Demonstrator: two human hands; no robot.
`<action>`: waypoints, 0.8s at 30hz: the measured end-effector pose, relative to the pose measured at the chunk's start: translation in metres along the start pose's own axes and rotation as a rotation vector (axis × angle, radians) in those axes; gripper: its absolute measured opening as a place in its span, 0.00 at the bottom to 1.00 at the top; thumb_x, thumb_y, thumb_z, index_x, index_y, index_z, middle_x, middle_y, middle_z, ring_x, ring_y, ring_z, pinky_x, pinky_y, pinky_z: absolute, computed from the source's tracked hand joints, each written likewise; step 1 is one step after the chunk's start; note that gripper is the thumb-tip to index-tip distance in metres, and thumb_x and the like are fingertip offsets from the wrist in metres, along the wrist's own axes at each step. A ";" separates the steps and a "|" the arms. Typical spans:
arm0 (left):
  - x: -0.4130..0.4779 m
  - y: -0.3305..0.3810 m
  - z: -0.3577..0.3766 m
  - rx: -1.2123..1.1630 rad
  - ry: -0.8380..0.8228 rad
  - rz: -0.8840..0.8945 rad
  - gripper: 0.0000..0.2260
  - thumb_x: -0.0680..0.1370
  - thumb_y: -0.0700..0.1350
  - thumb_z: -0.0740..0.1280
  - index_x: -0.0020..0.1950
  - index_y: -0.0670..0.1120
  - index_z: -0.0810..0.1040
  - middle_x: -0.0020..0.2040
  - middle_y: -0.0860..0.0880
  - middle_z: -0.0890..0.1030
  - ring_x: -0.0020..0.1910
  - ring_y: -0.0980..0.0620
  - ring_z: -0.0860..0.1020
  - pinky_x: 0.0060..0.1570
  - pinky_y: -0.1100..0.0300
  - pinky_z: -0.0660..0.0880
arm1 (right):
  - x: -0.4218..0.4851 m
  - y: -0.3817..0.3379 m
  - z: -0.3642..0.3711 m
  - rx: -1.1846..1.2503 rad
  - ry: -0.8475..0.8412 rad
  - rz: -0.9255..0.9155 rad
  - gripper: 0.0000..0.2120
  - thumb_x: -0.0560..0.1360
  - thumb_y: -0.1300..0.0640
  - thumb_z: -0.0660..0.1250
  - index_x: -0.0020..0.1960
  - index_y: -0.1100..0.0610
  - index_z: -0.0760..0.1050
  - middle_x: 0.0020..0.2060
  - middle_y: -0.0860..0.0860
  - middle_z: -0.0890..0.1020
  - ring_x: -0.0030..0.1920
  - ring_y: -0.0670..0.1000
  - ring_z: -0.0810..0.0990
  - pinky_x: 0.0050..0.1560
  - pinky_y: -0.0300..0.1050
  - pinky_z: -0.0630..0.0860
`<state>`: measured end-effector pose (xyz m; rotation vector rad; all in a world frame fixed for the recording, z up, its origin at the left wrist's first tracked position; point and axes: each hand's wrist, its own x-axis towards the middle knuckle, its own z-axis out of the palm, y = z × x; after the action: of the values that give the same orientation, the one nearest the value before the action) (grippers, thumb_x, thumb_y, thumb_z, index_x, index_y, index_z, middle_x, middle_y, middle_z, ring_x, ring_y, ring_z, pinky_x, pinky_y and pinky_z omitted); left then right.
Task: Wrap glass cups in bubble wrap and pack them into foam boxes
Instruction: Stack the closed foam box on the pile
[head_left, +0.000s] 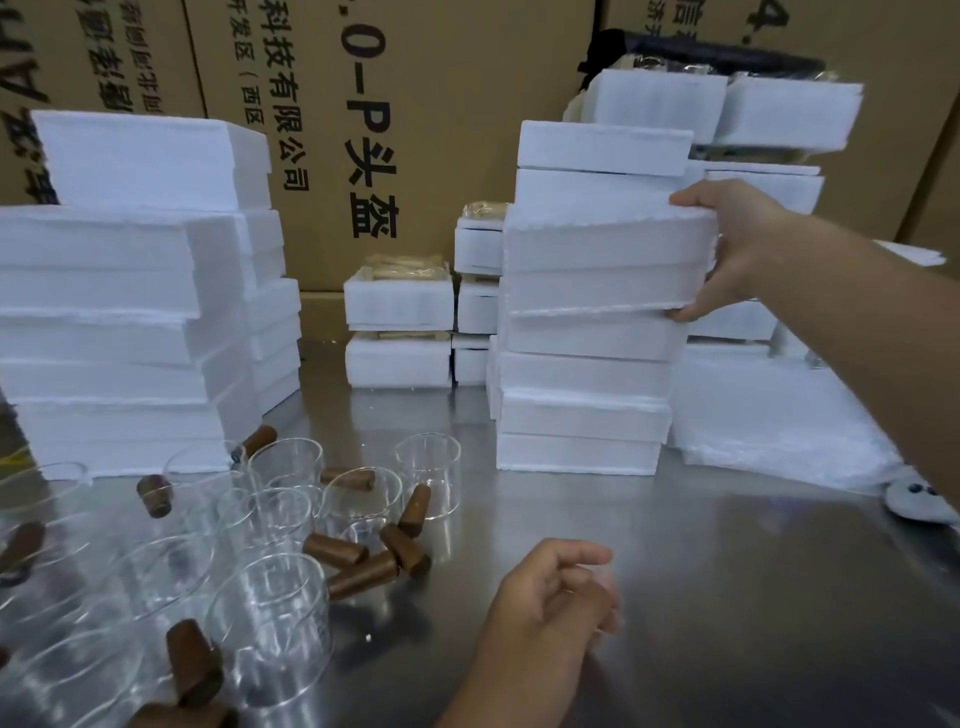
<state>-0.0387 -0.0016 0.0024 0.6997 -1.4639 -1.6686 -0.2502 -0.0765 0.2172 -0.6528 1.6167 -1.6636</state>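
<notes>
My right hand (737, 249) grips the right end of a white foam box (602, 260) partway up the middle stack, fingers on its top edge and thumb under its bottom edge. The box sits slightly skewed on the stack. My left hand (550, 597) hovers over the steel table (727, 597) with fingers loosely curled and holds nothing. Several clear glass cups (275, 618) with brown wooden handles (358, 574) stand and lie at the lower left. A sheet pile of bubble wrap (769, 415) lies at the right, behind the stack.
A tall stack of foam boxes (119, 332) fills the left side. Smaller foam boxes (397, 332) with wrapped cups stand at the back. Cardboard cartons (363, 104) wall off the rear. A small grey object (914, 501) lies at the right edge.
</notes>
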 end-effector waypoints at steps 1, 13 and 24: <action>0.000 -0.001 0.000 0.022 -0.002 0.002 0.13 0.65 0.46 0.65 0.48 0.45 0.78 0.31 0.52 0.80 0.32 0.57 0.79 0.38 0.65 0.73 | 0.001 0.001 0.002 0.001 0.009 0.011 0.11 0.70 0.51 0.69 0.47 0.53 0.70 0.47 0.52 0.73 0.49 0.58 0.74 0.45 0.60 0.71; -0.001 -0.006 -0.001 0.009 -0.025 0.032 0.13 0.66 0.49 0.65 0.48 0.48 0.78 0.34 0.53 0.79 0.34 0.58 0.78 0.36 0.64 0.71 | 0.008 0.003 0.017 0.004 0.158 0.036 0.10 0.72 0.50 0.67 0.47 0.52 0.69 0.46 0.51 0.72 0.47 0.56 0.73 0.51 0.59 0.70; -0.001 -0.006 0.002 0.050 -0.038 0.040 0.08 0.66 0.48 0.65 0.45 0.52 0.77 0.35 0.53 0.78 0.36 0.56 0.77 0.35 0.67 0.71 | -0.006 0.021 0.046 -0.372 0.693 -0.723 0.23 0.76 0.52 0.59 0.70 0.54 0.60 0.69 0.49 0.66 0.69 0.50 0.64 0.69 0.48 0.59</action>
<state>-0.0409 0.0007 -0.0029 0.6644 -1.5412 -1.6277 -0.2084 -0.0998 0.2013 -1.0014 2.4112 -2.2930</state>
